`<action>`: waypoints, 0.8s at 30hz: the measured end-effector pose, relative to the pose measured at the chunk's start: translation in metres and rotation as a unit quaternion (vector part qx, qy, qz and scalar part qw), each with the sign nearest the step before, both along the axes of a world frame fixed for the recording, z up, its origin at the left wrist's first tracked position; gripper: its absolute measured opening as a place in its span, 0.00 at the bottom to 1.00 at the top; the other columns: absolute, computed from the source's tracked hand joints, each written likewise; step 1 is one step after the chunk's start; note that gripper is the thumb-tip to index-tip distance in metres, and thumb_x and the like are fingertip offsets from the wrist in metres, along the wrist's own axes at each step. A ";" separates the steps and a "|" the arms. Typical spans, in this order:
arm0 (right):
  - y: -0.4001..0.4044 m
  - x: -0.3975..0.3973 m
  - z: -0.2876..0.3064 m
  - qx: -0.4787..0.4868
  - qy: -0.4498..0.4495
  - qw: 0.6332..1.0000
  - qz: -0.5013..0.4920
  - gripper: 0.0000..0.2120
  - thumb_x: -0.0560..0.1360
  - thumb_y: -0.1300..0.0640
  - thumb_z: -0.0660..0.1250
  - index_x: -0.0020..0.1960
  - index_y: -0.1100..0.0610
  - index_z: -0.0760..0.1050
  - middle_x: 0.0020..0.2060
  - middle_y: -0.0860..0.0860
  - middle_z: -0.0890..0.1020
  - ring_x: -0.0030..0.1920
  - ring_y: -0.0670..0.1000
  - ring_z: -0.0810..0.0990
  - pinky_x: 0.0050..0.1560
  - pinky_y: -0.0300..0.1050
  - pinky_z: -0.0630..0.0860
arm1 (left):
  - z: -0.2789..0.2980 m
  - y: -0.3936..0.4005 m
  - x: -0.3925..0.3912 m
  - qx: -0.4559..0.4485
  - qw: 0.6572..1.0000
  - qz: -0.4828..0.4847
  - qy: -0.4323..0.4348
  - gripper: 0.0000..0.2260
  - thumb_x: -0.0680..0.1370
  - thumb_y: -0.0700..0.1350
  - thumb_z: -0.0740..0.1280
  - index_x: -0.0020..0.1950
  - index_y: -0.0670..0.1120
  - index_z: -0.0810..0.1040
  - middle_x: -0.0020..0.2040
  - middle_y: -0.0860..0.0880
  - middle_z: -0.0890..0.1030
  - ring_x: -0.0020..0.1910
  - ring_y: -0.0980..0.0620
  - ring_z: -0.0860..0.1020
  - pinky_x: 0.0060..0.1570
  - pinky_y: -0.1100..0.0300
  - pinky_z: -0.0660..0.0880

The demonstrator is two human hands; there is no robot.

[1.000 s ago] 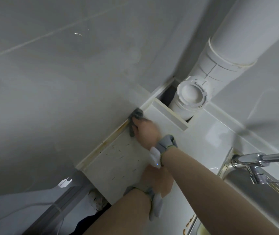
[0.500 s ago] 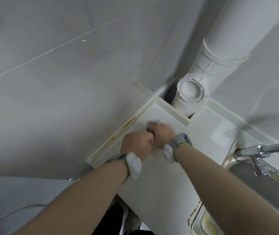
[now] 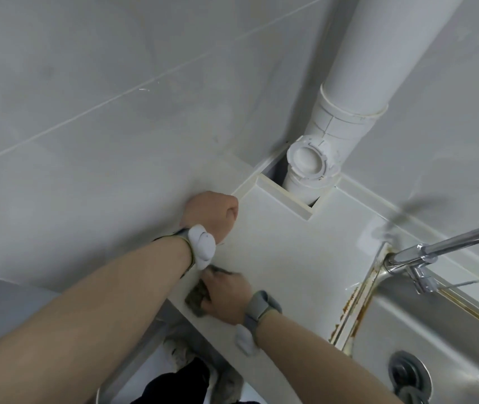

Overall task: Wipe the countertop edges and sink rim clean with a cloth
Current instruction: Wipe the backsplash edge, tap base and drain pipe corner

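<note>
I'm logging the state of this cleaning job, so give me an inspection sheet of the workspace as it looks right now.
Surface: white countertop, rust-coloured staining along the seam beside the sink.
Job's things: grey cloth at the countertop's left edge.
Clutter: nothing seen.
Grips: right hand holds the cloth against the counter; left hand curled in a fist by the wall, no cloth seen in it.
Cables: nothing seen.
Surroundings: white drain pipe in the corner, chrome faucet, grey wall tiles.
</note>
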State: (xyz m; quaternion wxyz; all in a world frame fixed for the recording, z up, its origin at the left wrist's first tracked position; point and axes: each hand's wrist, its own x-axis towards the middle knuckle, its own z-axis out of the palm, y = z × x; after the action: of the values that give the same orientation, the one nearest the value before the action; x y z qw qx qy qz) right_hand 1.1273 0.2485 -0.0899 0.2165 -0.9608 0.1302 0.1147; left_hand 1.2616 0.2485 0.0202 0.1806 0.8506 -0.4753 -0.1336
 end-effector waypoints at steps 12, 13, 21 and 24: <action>-0.073 0.052 -0.005 -0.011 0.057 0.980 -0.188 0.15 0.77 0.58 0.58 0.62 0.59 0.73 0.60 0.57 0.74 0.56 0.60 0.77 0.57 0.51 0.74 | -0.018 0.036 0.002 -0.029 0.997 -0.055 -0.044 0.15 0.73 0.51 0.51 0.39 0.46 0.75 0.31 0.50 0.74 0.30 0.46 0.70 0.29 0.58 0.63; -0.047 0.052 -0.002 0.000 0.053 0.988 -0.146 0.13 0.77 0.59 0.59 0.59 0.59 0.75 0.57 0.57 0.77 0.55 0.60 0.78 0.55 0.50 0.74 | -0.018 0.038 0.002 -0.031 0.997 -0.055 -0.036 0.15 0.73 0.52 0.51 0.37 0.46 0.74 0.30 0.49 0.74 0.30 0.46 0.70 0.29 0.57 0.65; 0.043 0.033 -0.001 0.028 0.014 0.999 -0.016 0.10 0.78 0.59 0.58 0.52 0.62 0.75 0.50 0.61 0.76 0.43 0.63 0.78 0.40 0.52 0.74 | 0.000 0.022 0.009 0.000 0.999 -0.029 -0.012 0.17 0.78 0.51 0.51 0.32 0.46 0.66 0.28 0.47 0.72 0.28 0.45 0.69 0.28 0.58 0.61; -0.011 0.028 -0.004 -0.014 0.025 0.997 -0.067 0.14 0.79 0.55 0.57 0.59 0.57 0.74 0.56 0.58 0.75 0.49 0.61 0.79 0.46 0.51 0.75 | -0.001 0.021 0.007 0.026 0.994 -0.053 -0.096 0.20 0.78 0.53 0.44 0.37 0.46 0.69 0.33 0.45 0.77 0.31 0.42 0.69 0.30 0.56 0.61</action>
State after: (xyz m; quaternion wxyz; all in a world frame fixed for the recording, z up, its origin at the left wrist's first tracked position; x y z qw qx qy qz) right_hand 1.1554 0.2373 -0.0938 0.2072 -0.9495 0.2013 0.1225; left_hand 1.2683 0.2692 0.0191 0.1050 0.8377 -0.5310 -0.0725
